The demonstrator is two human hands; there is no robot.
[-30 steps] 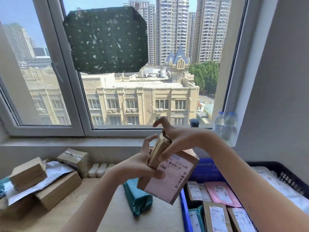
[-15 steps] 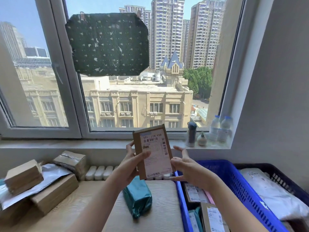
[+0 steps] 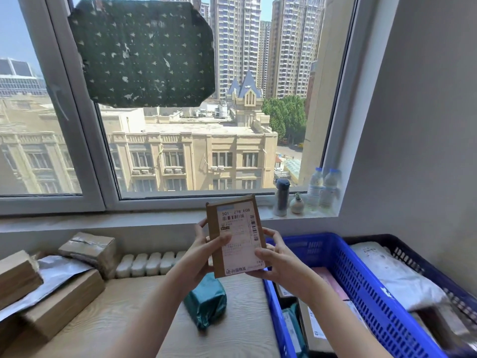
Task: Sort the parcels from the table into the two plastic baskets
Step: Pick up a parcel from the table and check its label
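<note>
Now joined by the right hand [image 3: 277, 257], the left hand [image 3: 204, 250] grips the cardboard parcel [image 3: 236, 235] upright above the tabletop [image 3: 124, 316] — a misread label could send it to the wrong basket [image 3: 361, 288].

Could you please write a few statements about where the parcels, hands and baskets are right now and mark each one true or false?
1. Both hands hold the brown box upright with its label facing the camera. True: the left hand and right hand grip its sides.
2. The teal parcel lies in the blue basket. False: it lies on the table.
3. The blue basket holds no parcels. False: several labelled parcels lie inside.
4. A white bag lies in the dark basket. True.
</note>
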